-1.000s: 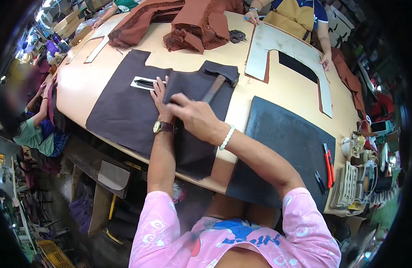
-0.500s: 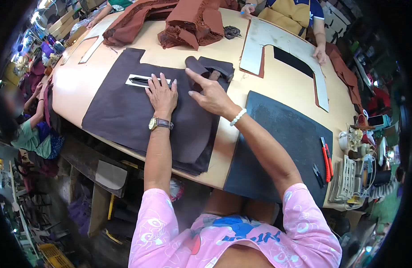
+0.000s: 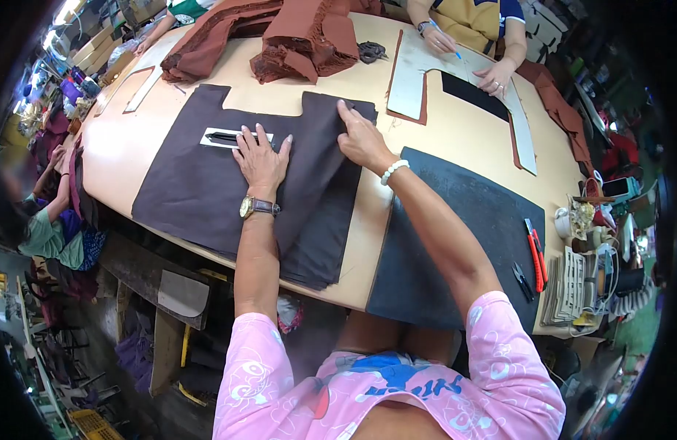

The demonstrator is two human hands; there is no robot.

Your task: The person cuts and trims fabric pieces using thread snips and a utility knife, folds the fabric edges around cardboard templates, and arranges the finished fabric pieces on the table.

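Note:
My left hand [image 3: 259,163] lies flat with its fingers spread on a stack of dark purple-brown fabric pieces [image 3: 188,172]. Its fingertips touch a small white rectangular card [image 3: 268,138], on which a slim black tool [image 3: 225,137] rests; I cannot make out its kind. My right hand [image 3: 366,139] pinches the upper right edge of the top fabric piece, which is lifted there into a fold running down towards me. More dark layers [image 3: 320,249] show beneath it.
A black mat [image 3: 448,227] is at right, bearing red-handled cutters [image 3: 535,257] and small black snips [image 3: 524,281]. Rust-red fabric [image 3: 309,44] lies at the back. Across the table, a co-worker's hand [image 3: 441,40] holds a blue pen over a white template [image 3: 407,92].
The right fabric edge, formerly curled over, is now drawn out to the upper right by my right hand. My left hand stays in place. The co-worker's hands have moved onto the white template.

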